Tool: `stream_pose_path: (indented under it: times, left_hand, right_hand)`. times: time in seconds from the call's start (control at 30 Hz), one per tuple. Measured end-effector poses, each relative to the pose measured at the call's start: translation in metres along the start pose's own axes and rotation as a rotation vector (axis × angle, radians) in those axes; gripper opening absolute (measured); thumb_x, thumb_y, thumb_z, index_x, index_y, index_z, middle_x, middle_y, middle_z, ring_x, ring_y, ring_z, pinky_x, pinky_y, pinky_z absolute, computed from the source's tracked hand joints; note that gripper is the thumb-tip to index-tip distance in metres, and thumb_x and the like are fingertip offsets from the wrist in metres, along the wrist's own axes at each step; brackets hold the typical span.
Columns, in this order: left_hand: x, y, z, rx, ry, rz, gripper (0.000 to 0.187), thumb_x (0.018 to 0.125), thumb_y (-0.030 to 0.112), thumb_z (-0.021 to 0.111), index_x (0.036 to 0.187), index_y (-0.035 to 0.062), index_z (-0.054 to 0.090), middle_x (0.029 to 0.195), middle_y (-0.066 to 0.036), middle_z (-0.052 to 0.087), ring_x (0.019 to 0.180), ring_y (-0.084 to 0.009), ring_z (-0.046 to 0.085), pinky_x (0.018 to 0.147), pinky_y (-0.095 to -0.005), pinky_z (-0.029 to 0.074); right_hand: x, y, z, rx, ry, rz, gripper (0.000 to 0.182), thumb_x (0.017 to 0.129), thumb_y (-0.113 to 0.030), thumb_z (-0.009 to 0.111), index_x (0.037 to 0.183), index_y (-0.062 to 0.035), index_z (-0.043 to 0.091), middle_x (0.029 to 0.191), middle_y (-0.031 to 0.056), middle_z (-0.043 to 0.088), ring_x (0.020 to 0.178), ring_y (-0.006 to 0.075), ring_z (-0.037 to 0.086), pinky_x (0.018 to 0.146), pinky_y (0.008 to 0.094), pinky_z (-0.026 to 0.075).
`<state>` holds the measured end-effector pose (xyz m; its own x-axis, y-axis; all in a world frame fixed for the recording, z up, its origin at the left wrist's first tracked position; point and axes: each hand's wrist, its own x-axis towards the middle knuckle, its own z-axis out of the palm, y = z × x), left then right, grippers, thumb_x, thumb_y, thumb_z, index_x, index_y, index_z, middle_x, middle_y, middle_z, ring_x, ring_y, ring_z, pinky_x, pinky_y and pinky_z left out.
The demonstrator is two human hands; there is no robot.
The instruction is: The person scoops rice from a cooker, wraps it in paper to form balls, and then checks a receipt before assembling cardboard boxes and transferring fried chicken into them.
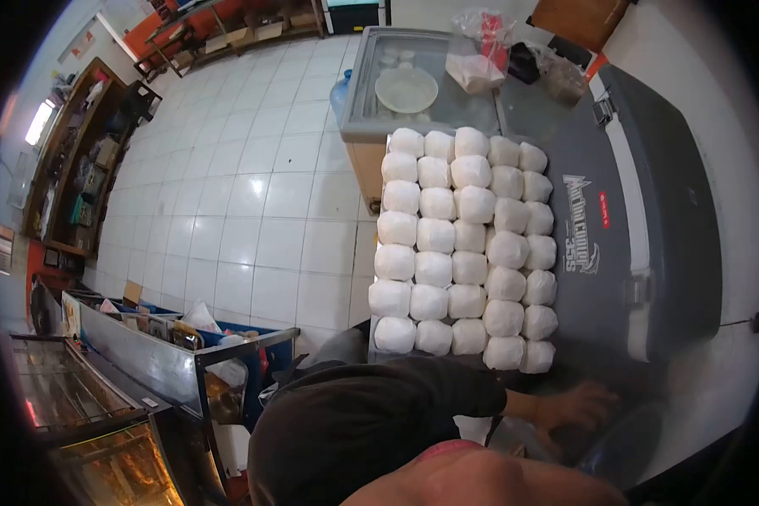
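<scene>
White rounds (pixel 433 270) stand packed in rows just left of the cooler box (pixel 683 219), some sitting higher than others. Bowl (pixel 406 90) on the glass-topped freezer (pixel 363 84), beyond the rounds; plastic bags (pixel 479 51) beside it. Our right hand (pixel 584 406) reaches in at the cooler's near end, near a dim round tub (pixel 628 438). Its fingers look loosely spread, though blurred; we cannot tell if they touch the tub. Our left hand is out of view, its fingers' state unknown.

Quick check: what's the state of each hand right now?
Left hand: blurred, in dim light; open or holding something, cannot be told.
Right hand: not in view.
</scene>
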<state>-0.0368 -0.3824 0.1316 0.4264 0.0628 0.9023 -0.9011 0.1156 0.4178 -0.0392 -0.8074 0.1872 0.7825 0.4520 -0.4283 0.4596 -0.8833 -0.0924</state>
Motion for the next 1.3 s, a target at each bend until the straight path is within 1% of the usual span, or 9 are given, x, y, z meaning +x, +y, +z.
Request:
stream_pose_path:
  times: [0.53,0.57,0.7,0.73,0.97,1.03,1.07,1.1,1.3]
  left_hand:
    - [-0.001,-0.001,-0.002,0.064,-0.012,0.048,0.061,0.07,0.063,0.059,0.104,0.012,0.052,0.121,-0.017,0.049,0.135,-0.0482,0.028,0.1,-0.0641,0.021]
    - [-0.002,-0.002,-0.001,0.063,-0.017,0.047,0.061,0.07,0.063,0.059,0.104,0.012,0.052,0.121,-0.017,0.049,0.135,-0.0482,0.028,0.1,-0.0641,0.021]
    - [0.002,-0.004,-0.003,0.035,-0.037,0.014,0.062,0.07,0.064,0.06,0.103,0.0124,0.052,0.122,-0.017,0.049,0.136,-0.048,0.027,0.099,-0.066,0.02]
    - [0.004,-0.002,-0.005,-0.008,-0.068,-0.019,0.062,0.071,0.064,0.06,0.103,0.0125,0.052,0.122,-0.017,0.049,0.136,-0.0483,0.026,0.099,-0.0665,0.02]
    - [-0.001,-0.012,-0.009,0.102,-0.119,0.029,0.064,0.064,0.058,0.07,0.108,0.0169,0.049,0.129,-0.014,0.051,0.128,-0.0471,0.036,0.1,-0.0609,0.025]
    - [-0.002,-0.015,-0.009,0.118,-0.112,0.047,0.066,0.062,0.063,0.072,0.105,0.0166,0.05,0.126,-0.014,0.052,0.128,-0.0473,0.036,0.1,-0.0614,0.026]
    - [-0.002,-0.014,-0.006,0.117,-0.082,0.039,0.067,0.065,0.067,0.069,0.104,0.0157,0.05,0.124,-0.015,0.052,0.128,-0.0485,0.035,0.099,-0.0625,0.028]
    - [-0.002,-0.012,-0.001,0.118,-0.032,0.004,0.065,0.067,0.07,0.065,0.099,0.0151,0.05,0.117,-0.015,0.053,0.125,-0.0506,0.037,0.1,-0.0642,0.029]
    - [-0.005,-0.008,0.014,0.204,0.128,0.008,0.062,0.071,0.07,0.057,0.098,0.0177,0.038,0.105,-0.013,0.047,0.122,-0.0523,0.04,0.104,-0.068,0.028]
  right_hand:
    - [0.064,-0.105,-0.039,0.6,-0.174,0.564,0.035,0.088,-0.015,0.055,0.114,0.0077,0.054,0.092,0.014,0.06,0.075,0.0268,0.062,0.063,0.0396,0.049]
    - [0.073,-0.107,-0.043,0.595,-0.067,0.699,0.028,0.09,-0.003,0.048,0.116,0.0046,0.054,0.078,0.0106,0.057,0.063,0.0261,0.059,0.053,0.0446,0.047]
    - [0.114,-0.029,0.024,0.687,0.002,0.523,0.042,0.087,-0.013,0.055,0.124,0.0049,0.047,0.097,0.0186,0.061,0.075,0.034,0.061,0.06,0.0442,0.05]
    - [0.094,-0.057,0.018,0.243,0.177,-0.224,0.047,0.084,-0.018,0.06,0.123,0.0053,0.048,0.106,0.0231,0.059,0.093,0.0393,0.058,0.078,0.0469,0.049]
    - [0.039,-0.147,-0.041,0.296,-0.028,0.151,0.05,0.08,-0.008,0.06,0.13,-0.0055,0.054,0.09,0.0231,0.065,0.071,0.0343,0.061,0.067,0.0428,0.048]
    - [0.032,-0.114,-0.032,0.434,0.133,-0.113,0.057,0.082,-0.012,0.061,0.138,-0.0083,0.048,0.097,0.0192,0.068,0.068,0.0261,0.06,0.069,0.0391,0.048]
    - [0.025,-0.112,-0.037,0.457,0.134,-0.032,0.054,0.087,-0.012,0.06,0.139,-0.0087,0.046,0.111,0.0178,0.066,0.095,0.0266,0.064,0.085,0.0397,0.048]
    - [0.019,-0.139,-0.094,0.726,-0.224,0.418,0.052,0.089,-0.011,0.057,0.14,-0.0107,0.045,0.101,0.0169,0.068,0.093,0.025,0.063,0.084,0.0406,0.048]
    - [0.035,-0.076,-0.055,0.287,0.097,0.287,0.054,0.081,-0.005,0.054,0.134,-0.0144,0.053,0.099,0.0234,0.066,0.085,0.0405,0.065,0.077,0.045,0.051]
